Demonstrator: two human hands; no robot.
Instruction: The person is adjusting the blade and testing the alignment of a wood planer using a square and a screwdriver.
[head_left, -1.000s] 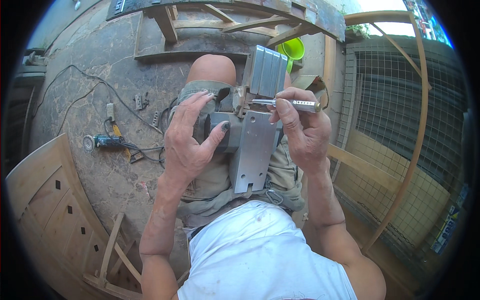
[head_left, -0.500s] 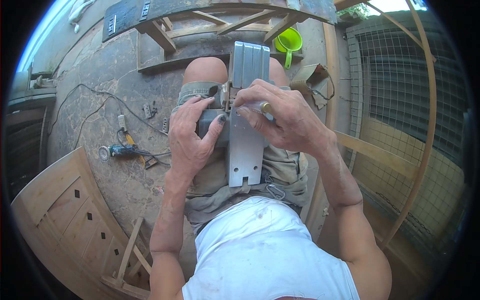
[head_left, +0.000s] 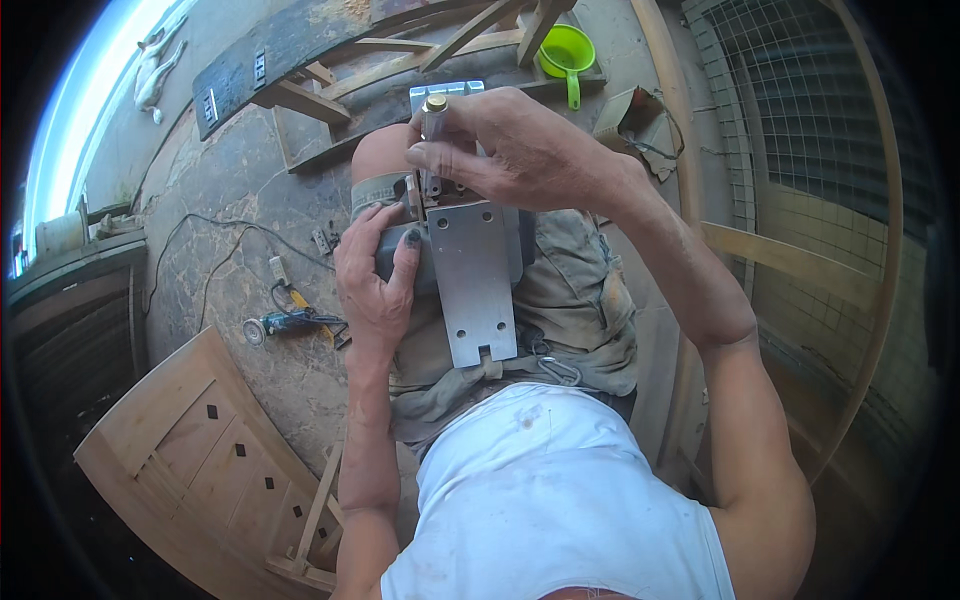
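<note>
An electric hand planer (head_left: 475,285) lies upside down across my lap, its flat metal sole facing up. My left hand (head_left: 378,265) is wrapped round the planer's dark body on the left side, thumb near the edge of the sole. Between the fingers of my right hand (head_left: 515,145) is a screwdriver (head_left: 434,122) with a clear handle and a brass-coloured end. It stands upright over the slot around the planer's blade. Whether its tip touches a screw there, I cannot tell, as the hand partly covers that spot.
An angle grinder (head_left: 285,323) with its cord lies on the cracked floor at left. A wooden door panel (head_left: 190,430) leans at lower left. Ahead stand a workbench (head_left: 300,55), a green dipper (head_left: 567,52) and an open box (head_left: 637,122). A dog (head_left: 157,75) lies at far left.
My right hand has moved forward and left over the blade slot, and the screwdriver has turned from slanting sideways to upright. My left hand keeps its hold on the planer. The view has shifted.
</note>
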